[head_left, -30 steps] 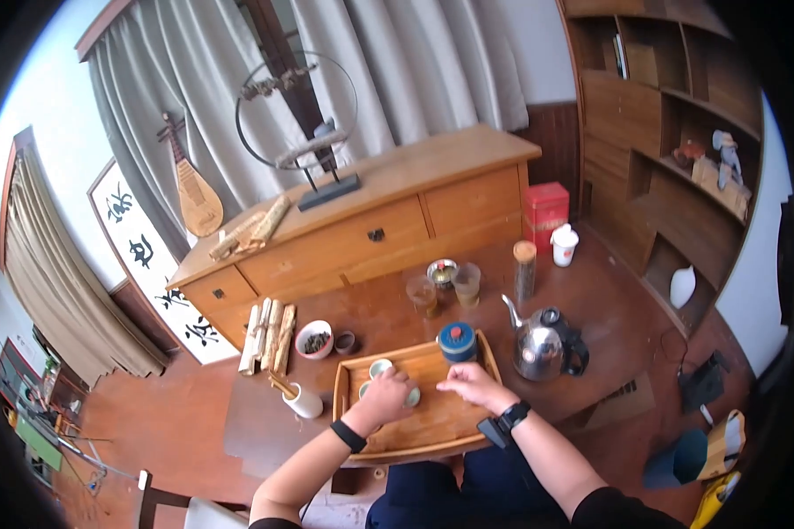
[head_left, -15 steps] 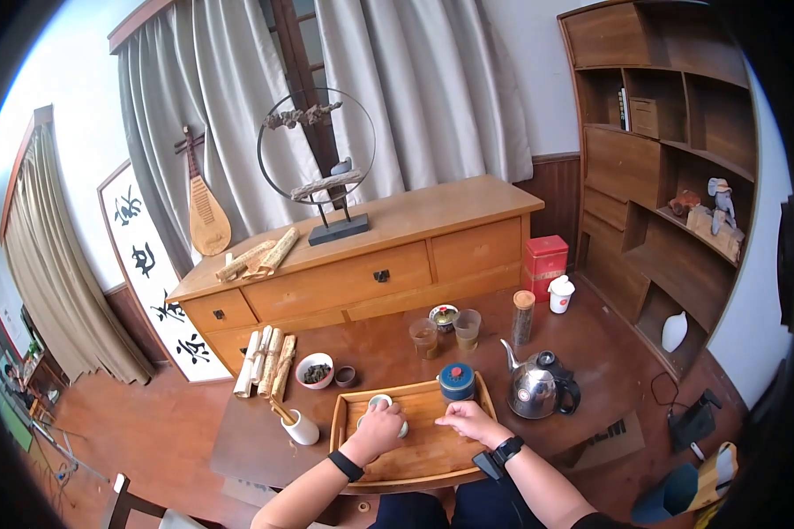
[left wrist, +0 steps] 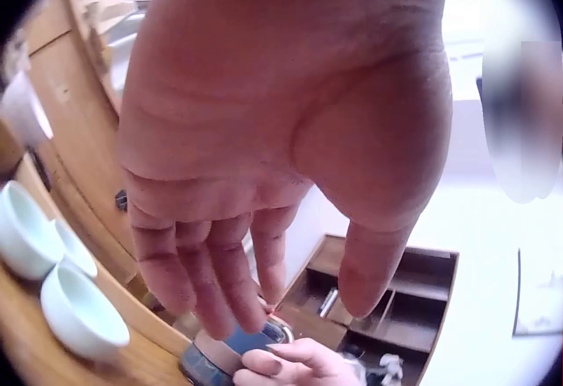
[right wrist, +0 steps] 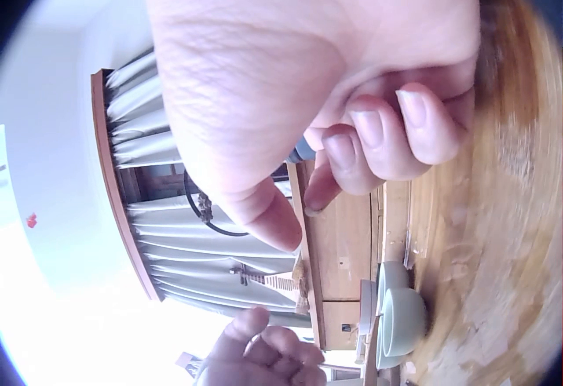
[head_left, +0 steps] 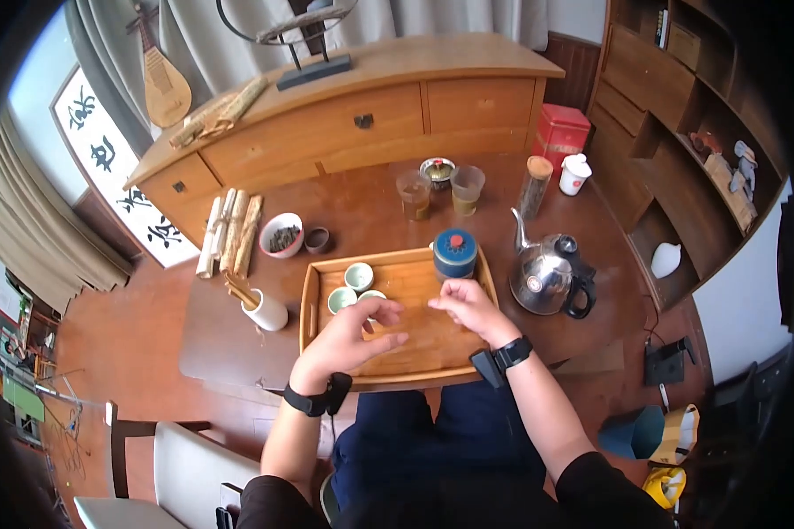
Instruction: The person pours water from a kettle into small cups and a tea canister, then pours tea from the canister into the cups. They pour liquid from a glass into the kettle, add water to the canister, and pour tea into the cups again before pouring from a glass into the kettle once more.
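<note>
While our left hand point(head_left: 348, 339) hovers near the middle of the frame with its thumb spread wide from loosely bent fingers, we see that it holds nothing. Beneath and beyond it, three small pale green round cups point(head_left: 358, 277) stand upright, close together, in the left part of a light-brown rectangular wooden tray point(head_left: 432, 344); the hand partly hides the nearest one. In the left wrist view, we find these cups at the lower left, apart from our fingers.

Our right hand point(head_left: 469, 310), just right of centre, has its fingers loosely curled and only a narrow gap between thumb and index tip; we see nothing in it. Just beyond it, at the tray's far right corner, stands a round blue canister with a red knob point(head_left: 455, 254).

On the dark brown wooden counter point(head_left: 362, 207), we note a shiny steel kettle with a black handle point(head_left: 543, 278) right of the tray and a white holder with wooden tools point(head_left: 266, 311) to its left.
</note>
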Demonstrator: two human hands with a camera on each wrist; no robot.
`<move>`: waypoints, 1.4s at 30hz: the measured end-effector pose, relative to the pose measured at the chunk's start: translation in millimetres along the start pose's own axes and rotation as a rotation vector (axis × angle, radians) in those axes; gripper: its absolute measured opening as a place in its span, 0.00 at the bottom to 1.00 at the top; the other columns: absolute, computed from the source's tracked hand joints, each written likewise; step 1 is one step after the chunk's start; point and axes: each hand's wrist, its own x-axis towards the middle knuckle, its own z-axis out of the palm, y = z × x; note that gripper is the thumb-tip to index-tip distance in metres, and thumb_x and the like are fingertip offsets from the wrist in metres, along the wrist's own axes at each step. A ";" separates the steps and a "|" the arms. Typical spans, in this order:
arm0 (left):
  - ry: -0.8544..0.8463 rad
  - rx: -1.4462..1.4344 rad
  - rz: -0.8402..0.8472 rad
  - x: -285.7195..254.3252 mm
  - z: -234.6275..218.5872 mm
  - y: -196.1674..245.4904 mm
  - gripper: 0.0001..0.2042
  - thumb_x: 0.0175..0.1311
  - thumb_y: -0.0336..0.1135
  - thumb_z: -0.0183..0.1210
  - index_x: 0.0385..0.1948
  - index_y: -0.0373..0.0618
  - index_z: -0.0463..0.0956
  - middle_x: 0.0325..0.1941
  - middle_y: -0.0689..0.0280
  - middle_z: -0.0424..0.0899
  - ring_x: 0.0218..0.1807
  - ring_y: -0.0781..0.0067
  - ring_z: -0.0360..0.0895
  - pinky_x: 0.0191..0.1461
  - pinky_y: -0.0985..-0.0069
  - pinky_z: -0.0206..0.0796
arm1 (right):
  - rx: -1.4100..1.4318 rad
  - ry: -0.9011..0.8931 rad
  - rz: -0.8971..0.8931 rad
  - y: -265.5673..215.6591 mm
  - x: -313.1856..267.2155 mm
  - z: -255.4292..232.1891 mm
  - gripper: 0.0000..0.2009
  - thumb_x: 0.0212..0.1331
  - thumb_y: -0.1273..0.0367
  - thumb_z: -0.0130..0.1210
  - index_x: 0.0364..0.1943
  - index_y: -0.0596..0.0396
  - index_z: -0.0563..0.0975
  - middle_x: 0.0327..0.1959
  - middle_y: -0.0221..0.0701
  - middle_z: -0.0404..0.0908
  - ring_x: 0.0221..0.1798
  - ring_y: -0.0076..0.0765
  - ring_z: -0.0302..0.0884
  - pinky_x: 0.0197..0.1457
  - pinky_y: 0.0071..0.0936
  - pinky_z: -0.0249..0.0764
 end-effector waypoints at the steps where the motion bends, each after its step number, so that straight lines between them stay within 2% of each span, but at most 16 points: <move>1: -0.004 -0.007 -0.012 -6.9 7.9 -9.7 0.18 0.61 0.35 0.69 0.51 0.39 0.77 0.39 0.71 0.84 0.44 0.79 0.79 0.47 0.80 0.68 | 0.028 -0.017 0.001 1.4 1.3 -1.2 0.12 0.62 0.65 0.65 0.25 0.47 0.74 0.19 0.14 0.70 0.19 0.09 0.59 0.21 0.15 0.53; 3: -0.039 -0.536 -0.167 -19.6 26.6 -33.2 0.13 0.63 0.29 0.67 0.47 0.39 0.78 0.34 0.75 0.79 0.37 0.87 0.74 0.41 0.86 0.65 | 0.015 -0.002 0.020 2.1 2.0 -0.8 0.13 0.62 0.65 0.65 0.25 0.46 0.72 0.19 0.14 0.70 0.19 0.09 0.59 0.21 0.15 0.54; 4: -0.003 -0.650 -0.225 -23.2 35.0 -39.9 0.08 0.64 0.26 0.66 0.42 0.41 0.78 0.29 0.81 0.74 0.30 0.94 0.67 0.35 0.90 0.60 | 0.016 0.000 0.031 2.4 2.4 -0.9 0.13 0.62 0.65 0.65 0.25 0.46 0.72 0.19 0.14 0.70 0.19 0.09 0.59 0.21 0.15 0.54; 5: -0.006 -0.659 -0.233 -27.0 41.6 -48.9 0.08 0.64 0.26 0.66 0.42 0.41 0.78 0.29 0.81 0.74 0.30 0.94 0.67 0.35 0.90 0.60 | 0.011 -0.006 0.027 2.8 2.4 -1.0 0.13 0.62 0.65 0.65 0.25 0.46 0.72 0.19 0.14 0.70 0.19 0.09 0.60 0.21 0.14 0.54; 9: 0.198 -0.795 -0.166 -37.8 50.5 -72.2 0.07 0.65 0.23 0.64 0.33 0.46 0.74 0.25 0.82 0.69 0.26 0.94 0.60 0.30 0.88 0.51 | 0.003 -0.019 0.045 -1.3 0.9 -0.6 0.14 0.62 0.66 0.65 0.24 0.46 0.71 0.19 0.14 0.69 0.19 0.08 0.59 0.21 0.14 0.53; 11: 0.235 -0.959 -0.139 -38.2 49.7 -81.6 0.07 0.64 0.25 0.63 0.32 0.46 0.73 0.26 0.77 0.71 0.26 0.88 0.61 0.30 0.84 0.51 | 0.005 -0.020 0.054 -0.3 1.1 -1.2 0.14 0.63 0.66 0.65 0.24 0.46 0.71 0.19 0.13 0.69 0.19 0.08 0.59 0.21 0.14 0.53; 14: 0.208 -1.170 -0.093 -37.4 47.2 -83.7 0.06 0.66 0.23 0.61 0.33 0.46 0.73 0.23 0.80 0.67 0.24 0.90 0.56 0.28 0.85 0.47 | 0.057 -0.029 0.050 -2.8 0.2 -1.9 0.14 0.63 0.67 0.64 0.24 0.46 0.70 0.18 0.13 0.68 0.19 0.08 0.59 0.21 0.14 0.52; 21: 0.198 -1.215 -0.115 -35.8 44.4 -80.9 0.06 0.66 0.23 0.60 0.33 0.46 0.71 0.25 0.78 0.67 0.24 0.88 0.55 0.27 0.83 0.46 | 0.041 -0.029 0.043 -3.0 0.1 -1.9 0.14 0.63 0.67 0.64 0.24 0.46 0.70 0.18 0.13 0.68 0.19 0.08 0.59 0.21 0.14 0.52; 23: 0.184 -1.210 -0.142 -34.9 44.1 -85.5 0.04 0.67 0.23 0.59 0.38 0.43 0.75 0.28 0.74 0.75 0.24 0.86 0.61 0.28 0.84 0.53 | 0.041 -0.028 0.048 -2.1 0.5 -2.0 0.14 0.63 0.67 0.64 0.24 0.46 0.70 0.18 0.13 0.68 0.19 0.08 0.59 0.21 0.14 0.52; 24: 0.184 -1.210 -0.142 -34.1 44.2 -84.9 0.04 0.67 0.23 0.59 0.38 0.43 0.75 0.28 0.74 0.75 0.24 0.86 0.61 0.28 0.84 0.53 | 0.041 -0.028 0.048 -3.1 0.1 -1.6 0.14 0.63 0.67 0.64 0.24 0.46 0.70 0.18 0.13 0.68 0.19 0.08 0.59 0.21 0.14 0.52; 26: 0.202 -1.042 -0.246 -31.5 44.0 -81.1 0.10 0.67 0.25 0.59 0.48 0.39 0.77 0.43 0.64 0.84 0.32 0.78 0.76 0.35 0.81 0.67 | 0.034 -0.018 0.062 -5.7 -0.9 -0.3 0.14 0.63 0.67 0.64 0.24 0.46 0.70 0.19 0.13 0.68 0.19 0.08 0.59 0.21 0.14 0.52; 27: 0.202 -1.042 -0.246 -30.9 43.6 -79.0 0.10 0.67 0.25 0.59 0.48 0.39 0.77 0.43 0.64 0.84 0.32 0.78 0.76 0.35 0.81 0.67 | 0.034 -0.018 0.062 -5.5 -0.9 -0.4 0.14 0.63 0.67 0.64 0.24 0.46 0.70 0.19 0.13 0.68 0.19 0.08 0.59 0.21 0.14 0.52; 29: 0.166 -1.038 -0.278 -30.0 43.4 -75.6 0.19 0.67 0.25 0.58 0.60 0.36 0.73 0.57 0.55 0.82 0.45 0.67 0.83 0.45 0.77 0.75 | 0.039 -0.027 0.044 -4.2 -0.7 -1.1 0.14 0.63 0.67 0.64 0.25 0.46 0.70 0.19 0.13 0.68 0.19 0.08 0.59 0.21 0.14 0.52; 32: 0.171 -0.988 -0.290 -29.1 43.8 -74.8 0.23 0.66 0.25 0.59 0.63 0.35 0.69 0.63 0.52 0.77 0.51 0.63 0.84 0.47 0.76 0.76 | 0.045 -0.027 0.049 -3.7 -0.5 -1.5 0.14 0.63 0.67 0.64 0.25 0.46 0.70 0.19 0.13 0.68 0.19 0.08 0.59 0.21 0.14 0.52; 39: 0.152 -0.982 -0.256 -29.4 45.9 -76.9 0.24 0.64 0.23 0.60 0.64 0.36 0.68 0.68 0.52 0.71 0.53 0.60 0.83 0.48 0.76 0.75 | 0.059 -0.031 0.037 -3.3 -0.4 -1.6 0.13 0.63 0.67 0.64 0.25 0.46 0.71 0.19 0.13 0.68 0.19 0.08 0.59 0.21 0.14 0.52; 42: 0.107 -0.957 -0.260 -29.5 44.5 -76.2 0.25 0.65 0.24 0.61 0.64 0.34 0.66 0.68 0.53 0.71 0.54 0.63 0.83 0.50 0.75 0.74 | 0.053 -0.018 0.044 -2.9 -0.5 -1.5 0.13 0.63 0.66 0.64 0.25 0.46 0.71 0.19 0.13 0.69 0.19 0.08 0.59 0.21 0.14 0.52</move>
